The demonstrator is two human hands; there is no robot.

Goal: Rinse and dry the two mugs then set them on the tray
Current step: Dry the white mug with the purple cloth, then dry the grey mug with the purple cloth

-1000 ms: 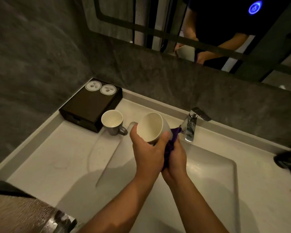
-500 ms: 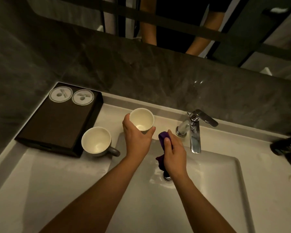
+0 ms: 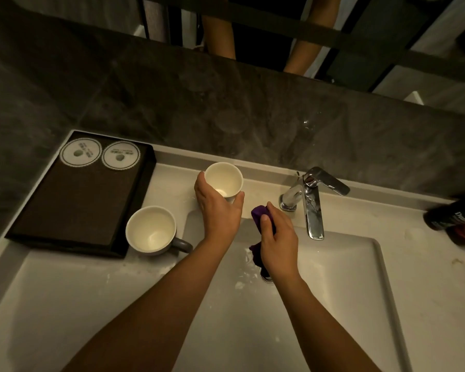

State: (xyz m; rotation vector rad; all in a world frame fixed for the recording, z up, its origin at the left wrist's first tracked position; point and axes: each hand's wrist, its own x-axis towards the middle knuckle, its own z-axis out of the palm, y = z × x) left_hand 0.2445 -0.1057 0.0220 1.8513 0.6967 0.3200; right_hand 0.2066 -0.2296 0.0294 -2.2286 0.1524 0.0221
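My left hand (image 3: 218, 208) grips a white mug (image 3: 224, 178), upright at the back edge of the counter, left of the tap. My right hand (image 3: 278, 238) holds a purple cloth (image 3: 258, 214) over the basin, a little right of that mug and apart from it. A second white mug (image 3: 150, 230) with a grey handle stands upright on the counter, touching the right front corner of the dark tray (image 3: 75, 200). The tray carries two round white paper coasters (image 3: 80, 152) at its far end.
A chrome tap (image 3: 312, 200) stands behind the white basin (image 3: 333, 304), its spout pointing at me. A dark bottle (image 3: 452, 217) lies at the right edge of the counter. A grey stone wall and a mirror rise behind.
The left hand lowered the mug from a tilted hold in front of me to upright at the counter's back edge. The right hand with the cloth came off the mug and sank over the basin.
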